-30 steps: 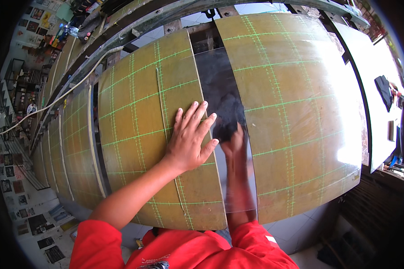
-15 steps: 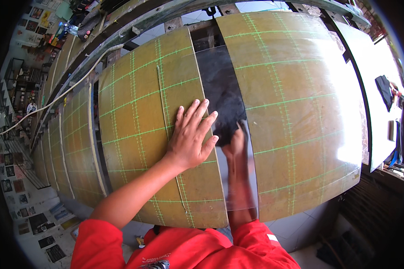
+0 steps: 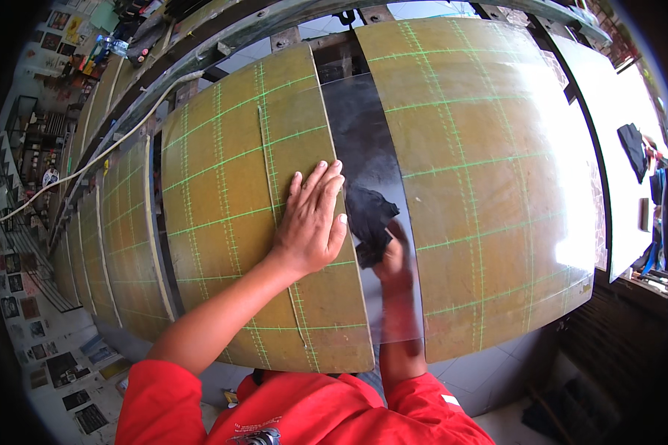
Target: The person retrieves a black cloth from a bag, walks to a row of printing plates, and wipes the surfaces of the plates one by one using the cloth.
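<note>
My left hand (image 3: 309, 221) lies flat, fingers spread, near the right edge of a yellow-brown board (image 3: 223, 185) marked with green grid lines. A clear sheet (image 3: 358, 126) bridges the gap between this board and a second gridded board (image 3: 464, 200) on the right. Seen through the sheet in that gap, my right hand (image 3: 395, 259) is underneath, closed around a bunched black cloth (image 3: 371, 211). The cloth seems to be against the sheet's underside. Part of my right hand is dark and blurred, and its fingers are partly hidden by the cloth.
More gridded boards (image 3: 130, 222) continue in a row to the left, with narrow gaps between them. A pale cable (image 3: 89, 172) crosses the far left side. A metal rail (image 3: 252, 28) runs behind the boards. Bright white panel (image 3: 597, 111) and dark cloth (image 3: 632, 152) are at right.
The black cloth now shows spread out more below the sheet, and my right hand has come slightly nearer to me. My left hand stays on the board, its fingers slightly closer together.
</note>
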A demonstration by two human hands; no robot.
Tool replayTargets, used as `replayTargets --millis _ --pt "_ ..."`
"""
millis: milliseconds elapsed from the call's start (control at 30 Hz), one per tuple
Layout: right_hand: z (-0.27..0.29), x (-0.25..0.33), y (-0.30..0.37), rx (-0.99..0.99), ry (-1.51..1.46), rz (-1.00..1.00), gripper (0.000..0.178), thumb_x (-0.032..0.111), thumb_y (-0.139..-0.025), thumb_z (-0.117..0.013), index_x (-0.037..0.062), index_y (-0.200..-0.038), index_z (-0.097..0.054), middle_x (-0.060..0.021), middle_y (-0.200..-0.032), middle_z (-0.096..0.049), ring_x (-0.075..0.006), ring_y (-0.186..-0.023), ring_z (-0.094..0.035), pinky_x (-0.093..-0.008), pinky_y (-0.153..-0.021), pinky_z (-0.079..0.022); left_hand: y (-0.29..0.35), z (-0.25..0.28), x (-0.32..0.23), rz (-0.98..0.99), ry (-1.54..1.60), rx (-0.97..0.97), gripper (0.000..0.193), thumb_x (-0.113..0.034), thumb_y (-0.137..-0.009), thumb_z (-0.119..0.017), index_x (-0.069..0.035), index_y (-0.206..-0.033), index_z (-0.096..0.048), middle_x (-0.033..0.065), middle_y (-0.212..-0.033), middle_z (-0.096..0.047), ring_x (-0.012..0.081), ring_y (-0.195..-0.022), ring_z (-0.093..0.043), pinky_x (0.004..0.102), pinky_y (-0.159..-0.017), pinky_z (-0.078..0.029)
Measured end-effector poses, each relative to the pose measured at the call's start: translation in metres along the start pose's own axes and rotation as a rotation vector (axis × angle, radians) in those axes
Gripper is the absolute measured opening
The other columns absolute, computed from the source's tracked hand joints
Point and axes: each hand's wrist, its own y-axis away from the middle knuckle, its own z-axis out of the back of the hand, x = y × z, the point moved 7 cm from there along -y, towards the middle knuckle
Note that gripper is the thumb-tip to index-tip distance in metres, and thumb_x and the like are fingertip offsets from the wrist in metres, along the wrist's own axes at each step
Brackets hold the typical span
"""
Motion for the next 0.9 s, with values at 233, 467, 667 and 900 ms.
replayTargets --millis 233,467,667,900 --pt "0.033 -0.036 -0.031 0.092 -0.308 -0.067 0.04 0.023 -0.096 -0.055 0.0026 -0.13 -0.052 -0.0118 -0.122 -0.061 -0.0223 -0.108 -0.061 -0.0334 -0.093 -0.048 -0.004 0.002 -0.007 -0.032 0.008 -0.005 0.055 -0.019 -0.086 -0.045 0.004 -0.135 -0.035 0.0206 -0.147 -0.035 0.0393 -0.139 -0.029 0.0576 -0.113 -0.016" --pt "0.002 0.022 0.014 0.045 0.502 0.218 0.033 0.015 -0.097 -0.054 0.0019 -0.127 -0.053 -0.0087 -0.12 -0.061 -0.0183 -0.104 -0.061 -0.0335 -0.091 -0.048 -0.002 0.002 -0.005 -0.023 0.008 -0.007 0.055 -0.018 -0.086 -0.046 0.003 -0.135 -0.035 0.0204 -0.148 -0.034 0.0387 -0.14 -0.028 0.0572 -0.113 -0.016" --pt "0.003 -0.009 -0.045 -0.079 -0.301 0.008 0.031 0.022 -0.099 -0.049 0.0012 -0.121 -0.057 -0.0053 -0.109 -0.067 -0.0196 -0.098 -0.066 -0.0329 -0.088 -0.052 -0.004 0.002 -0.007 -0.022 -0.004 -0.011 0.057 -0.018 -0.083 -0.047 0.003 -0.135 -0.036 0.0198 -0.148 -0.034 0.0375 -0.14 -0.028 0.0568 -0.114 -0.015" --pt "0.006 -0.014 -0.026 0.224 -0.608 0.06 0.04 0.022 -0.101 -0.041 0.0005 -0.135 -0.046 -0.0116 -0.135 -0.054 -0.0247 -0.123 -0.052 -0.0386 -0.108 -0.038 -0.004 0.002 -0.007 -0.014 -0.001 -0.02 0.057 -0.018 -0.083 -0.047 0.004 -0.135 -0.036 0.0198 -0.148 -0.035 0.0373 -0.14 -0.028 0.0563 -0.114 -0.016"
